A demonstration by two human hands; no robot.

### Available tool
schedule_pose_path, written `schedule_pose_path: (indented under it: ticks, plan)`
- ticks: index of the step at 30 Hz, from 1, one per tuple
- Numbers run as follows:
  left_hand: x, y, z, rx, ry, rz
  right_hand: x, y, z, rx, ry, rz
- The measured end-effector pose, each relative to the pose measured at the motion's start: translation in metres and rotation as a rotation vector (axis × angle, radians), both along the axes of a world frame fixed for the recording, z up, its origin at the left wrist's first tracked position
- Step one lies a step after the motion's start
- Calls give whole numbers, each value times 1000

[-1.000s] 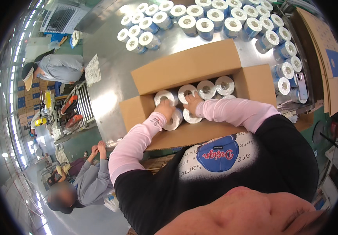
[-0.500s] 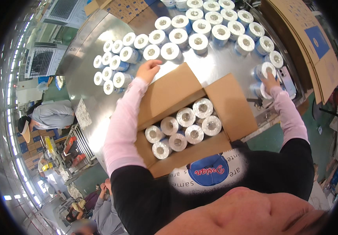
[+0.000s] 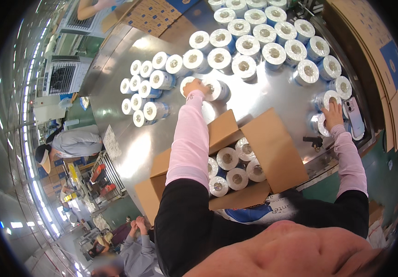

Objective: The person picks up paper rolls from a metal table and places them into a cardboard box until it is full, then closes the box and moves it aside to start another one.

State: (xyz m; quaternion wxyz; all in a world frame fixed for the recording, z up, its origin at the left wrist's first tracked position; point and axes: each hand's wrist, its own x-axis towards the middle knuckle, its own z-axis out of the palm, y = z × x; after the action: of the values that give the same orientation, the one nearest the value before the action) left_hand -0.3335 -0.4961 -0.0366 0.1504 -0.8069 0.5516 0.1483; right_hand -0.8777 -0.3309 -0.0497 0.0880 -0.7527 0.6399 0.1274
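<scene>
My left hand point(image 3: 195, 87) grips a tape roll point(image 3: 217, 90) on the steel table point(image 3: 273, 99); my right hand point(image 3: 333, 110) closes on another roll point(image 3: 324, 99). The cardboard box point(image 3: 273, 147) holds six rolls, judging half full; dozens wait.

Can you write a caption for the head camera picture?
Both hands reach for tape rolls on a steel table behind an open box.

Rolls point(image 3: 236, 171) in box point(image 3: 277, 152) on table point(image 3: 116, 97).
</scene>
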Motion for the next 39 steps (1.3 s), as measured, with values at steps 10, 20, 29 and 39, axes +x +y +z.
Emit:
schedule_pose_path:
  ticks: [10,20,29,39]
  plan:
    - [141,217,177,-484,1785,468,82,-97,87,389,-1873,-412]
    - [129,439,245,-74,394,-445,461,130,234,209,-619,1223]
    - [112,304,193,681,797,-493,437,140,161,638,-697,1031]
    - [-30,-20,55,-368,624,-344,131,-198,73,-125,-412,-93]
